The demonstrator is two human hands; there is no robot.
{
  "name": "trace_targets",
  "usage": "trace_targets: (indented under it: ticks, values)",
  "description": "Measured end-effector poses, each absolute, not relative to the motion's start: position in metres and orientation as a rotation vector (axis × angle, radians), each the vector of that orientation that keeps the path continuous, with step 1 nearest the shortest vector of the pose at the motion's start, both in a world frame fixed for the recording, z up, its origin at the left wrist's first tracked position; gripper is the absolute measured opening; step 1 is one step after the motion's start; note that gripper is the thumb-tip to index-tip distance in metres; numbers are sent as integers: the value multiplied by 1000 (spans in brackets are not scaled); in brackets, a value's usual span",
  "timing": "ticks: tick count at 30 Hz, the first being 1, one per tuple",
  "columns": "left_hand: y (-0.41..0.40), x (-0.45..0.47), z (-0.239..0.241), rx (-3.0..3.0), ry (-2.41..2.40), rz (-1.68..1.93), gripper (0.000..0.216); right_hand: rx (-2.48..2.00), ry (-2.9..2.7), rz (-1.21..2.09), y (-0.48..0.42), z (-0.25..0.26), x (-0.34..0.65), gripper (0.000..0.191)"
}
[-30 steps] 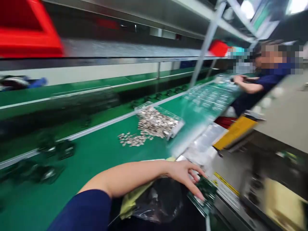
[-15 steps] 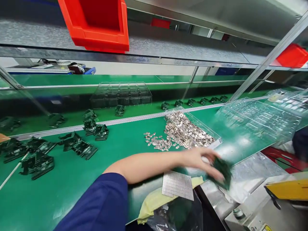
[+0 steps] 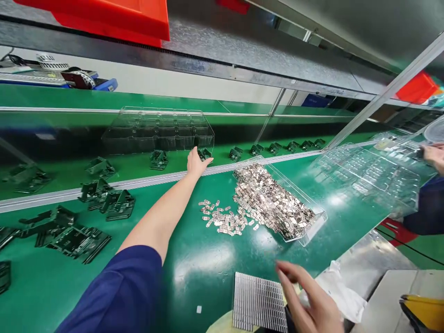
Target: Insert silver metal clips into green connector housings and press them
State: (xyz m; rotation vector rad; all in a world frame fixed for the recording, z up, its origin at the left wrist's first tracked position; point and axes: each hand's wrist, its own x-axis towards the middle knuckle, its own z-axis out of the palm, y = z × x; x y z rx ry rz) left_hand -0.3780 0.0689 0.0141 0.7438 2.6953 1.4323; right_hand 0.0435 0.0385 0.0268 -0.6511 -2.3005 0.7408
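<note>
My left hand (image 3: pixel 196 163) reaches over the metal rail, its thumb and fingers around a small green circuit board (image 3: pixel 205 154) on the green strip behind. The hand partly hides this board. My right hand (image 3: pixel 310 300), slightly blurred, hovers at the lower right with fingers apart and nothing visible in them. Beside it lies a ridged silver metal plate (image 3: pixel 256 300). Small silver metal pieces (image 3: pixel 270 196) fill a clear tray (image 3: pixel 314 229) between the hands, and some have spilled onto the green table (image 3: pixel 204 259) to its left.
More circuit boards (image 3: pixel 78 240) lie in groups at left, and several stand in a row behind the rail (image 3: pixel 166 179). Clear blister trays (image 3: pixel 367 171) sit at right, near another person's hand (image 3: pixel 435 156). A slanted metal post (image 3: pixel 381 92) and red bin (image 3: pixel 138 21) are above.
My left hand has moved from the lower right to the strip behind the rail, bringing a circuit board there. My right hand has come into view. The camera view has shifted.
</note>
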Motion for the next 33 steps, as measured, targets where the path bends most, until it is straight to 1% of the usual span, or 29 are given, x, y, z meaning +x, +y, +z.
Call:
trace_targets:
  ticks: [3, 6, 9, 12, 17, 19, 22, 24, 26, 30, 33]
  values:
    - [43, -387, 16, 813, 2940, 1375, 63, -601, -2487, 787, 53, 21, -25, 20]
    - [11, -407, 20, 524, 3264, 1084, 57, -697, -2720, 640, 58, 14, -78, 23]
    - [-9, -425, 22, 364, 3222, 868, 47, -772, -2834, 474, 55, 7, -103, 23]
    - [-14, -422, 31, 513, 3174, 820, 39, -785, -2855, 414, 52, 3, -109, 23]
    - [-37, -356, 49, 961, 3143, 754, 35, -817, -2867, 350, 53, -2, -110, 24]
    - [-61, -317, 45, 1166, 3090, 716, 32, -837, -2845, 340, 56, -6, -110, 24]
    - [-105, -264, 26, 1379, 3023, 620, 32, -872, -2770, 360, 61, -11, -107, 22]
    - [-132, -239, 13, 1449, 2991, 579, 35, -905, -2693, 395, 64, -14, -102, 21]
    - [-153, -224, 4, 1442, 2946, 623, 45, -943, -2605, 439, 68, -16, -95, 21]
    - [-185, -221, 0, 1350, 2759, 778, 83, -984, -2448, 542, 73, -16, -79, 20]
    - [-197, -234, -6, 1316, 2558, 804, 102, -975, -2350, 649, 78, -17, -68, 22]
